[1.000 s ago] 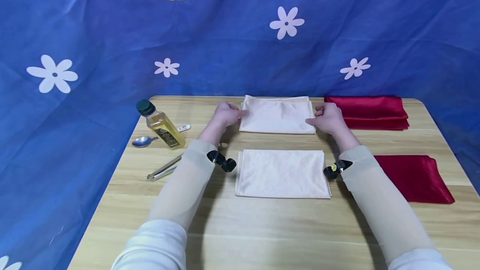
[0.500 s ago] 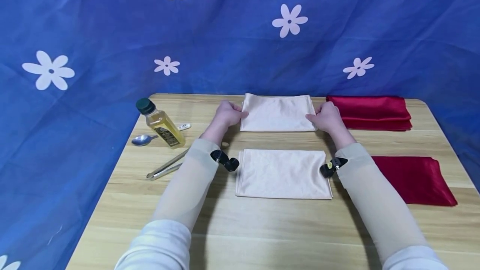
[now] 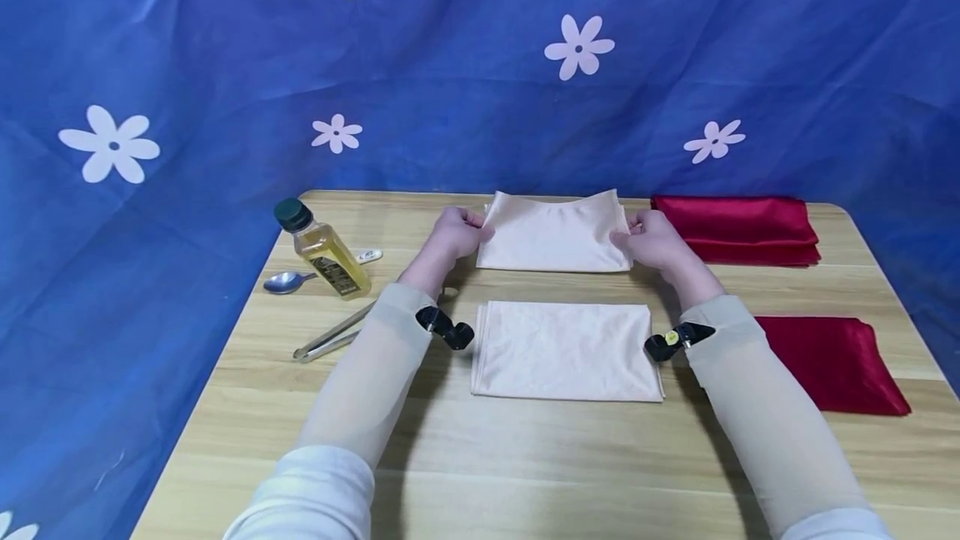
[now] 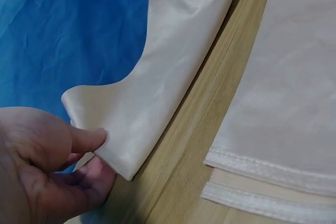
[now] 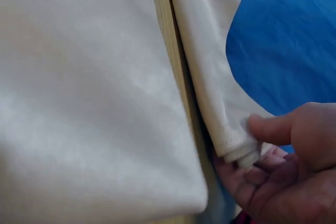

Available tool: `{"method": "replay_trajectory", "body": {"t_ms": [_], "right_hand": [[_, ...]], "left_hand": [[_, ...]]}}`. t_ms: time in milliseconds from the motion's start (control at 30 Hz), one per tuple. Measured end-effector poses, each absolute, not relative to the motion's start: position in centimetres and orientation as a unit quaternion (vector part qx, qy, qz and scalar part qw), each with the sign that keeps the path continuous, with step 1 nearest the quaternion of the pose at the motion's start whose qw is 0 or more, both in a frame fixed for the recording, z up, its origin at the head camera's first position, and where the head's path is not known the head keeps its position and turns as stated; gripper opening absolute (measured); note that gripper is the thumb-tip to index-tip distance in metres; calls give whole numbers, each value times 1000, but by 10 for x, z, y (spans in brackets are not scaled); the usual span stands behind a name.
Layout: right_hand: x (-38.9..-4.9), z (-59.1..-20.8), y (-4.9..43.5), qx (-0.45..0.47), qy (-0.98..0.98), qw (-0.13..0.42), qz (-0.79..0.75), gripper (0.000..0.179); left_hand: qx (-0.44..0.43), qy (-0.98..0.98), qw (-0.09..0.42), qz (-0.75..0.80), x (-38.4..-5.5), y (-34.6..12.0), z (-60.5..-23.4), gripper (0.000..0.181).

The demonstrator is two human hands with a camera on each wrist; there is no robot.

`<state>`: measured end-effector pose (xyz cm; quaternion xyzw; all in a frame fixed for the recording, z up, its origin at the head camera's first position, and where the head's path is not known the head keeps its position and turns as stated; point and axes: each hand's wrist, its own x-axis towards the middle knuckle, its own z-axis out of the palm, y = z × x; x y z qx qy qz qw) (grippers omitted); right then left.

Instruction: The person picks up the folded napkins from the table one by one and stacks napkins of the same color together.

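A folded cream cloth (image 3: 555, 236) is held at both ends near the back of the table, its far edge sagging in the middle. At its left end my left hand (image 3: 454, 236) pinches it, the thumb on top and the fingers beneath, as the left wrist view shows. The right end is pinched by my right hand (image 3: 654, 240); in the right wrist view the thumb (image 5: 273, 127) presses on the stacked layers over the fingers. A second folded cream cloth (image 3: 566, 351) lies flat in front, touched by neither hand.
Two folded red cloths, a back one (image 3: 738, 230) and a front one (image 3: 828, 365), lie to the right, the front one partly behind my right forearm. On the left are an oil bottle (image 3: 330, 261), a spoon (image 3: 285, 282) and metal tongs (image 3: 330, 340), partly covered by my left arm.
The back cream cloth's far corners have risen at both ends and its far edge now dips in the middle. My right thumb has come further onto the cloth.
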<state>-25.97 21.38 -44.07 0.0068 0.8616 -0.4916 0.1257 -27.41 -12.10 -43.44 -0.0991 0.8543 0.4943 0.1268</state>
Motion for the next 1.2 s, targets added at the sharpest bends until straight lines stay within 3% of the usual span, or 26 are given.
{"method": "replay_trajectory", "body": {"t_ms": [133, 233, 400, 600, 900, 1200], "right_hand": [[-259, -443, 217, 41, 823, 157, -544, 47], [-260, -444, 219, 55, 813, 165, -556, 53], [-260, -446, 223, 50, 799, 174, -574, 47], [-261, -451, 226, 51, 788, 157, -593, 51], [-259, -448, 229, 68, 743, 171, -644, 28], [-254, -438, 237, 72, 720, 175, -667, 20]], "left_hand": [[-105, 842, 134, 512, -274, -124, -434, 28], [-112, 828, 143, 530, -274, -128, -434, 36], [-122, 809, 158, 553, -275, -132, -435, 44], [-125, 790, 161, 579, -278, -133, -437, 37], [-125, 764, 165, 611, -278, -133, -433, 35], [-117, 751, 170, 628, -275, -137, -426, 35]]}}
